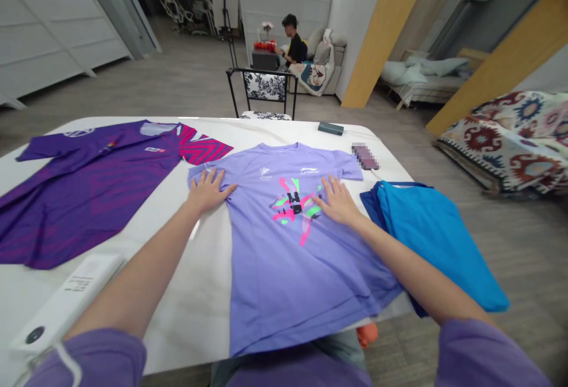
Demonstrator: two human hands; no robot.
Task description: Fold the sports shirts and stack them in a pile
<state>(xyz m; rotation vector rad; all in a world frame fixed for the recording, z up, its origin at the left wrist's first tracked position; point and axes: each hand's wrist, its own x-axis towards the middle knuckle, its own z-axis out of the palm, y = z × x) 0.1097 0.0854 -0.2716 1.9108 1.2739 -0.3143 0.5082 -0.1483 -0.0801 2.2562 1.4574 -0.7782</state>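
A lavender T-shirt (284, 245) with a pink and green print lies face up on the white table (195, 292), its hem hanging over the near edge. My left hand (207, 190) rests flat on its left sleeve, fingers spread and open. Spread just as flat, my right hand (338, 200) lies on the chest beside the print. Neither hand holds anything.
A dark purple shirt (84, 186) with a pink sleeve lies at the left. A blue shirt (435, 239) hangs off the right edge. A phone (364, 156) and a dark case (331, 128) sit at the far right; a white box (66, 304) lies near left. Beyond a chair (264, 94), a person sits on a sofa.
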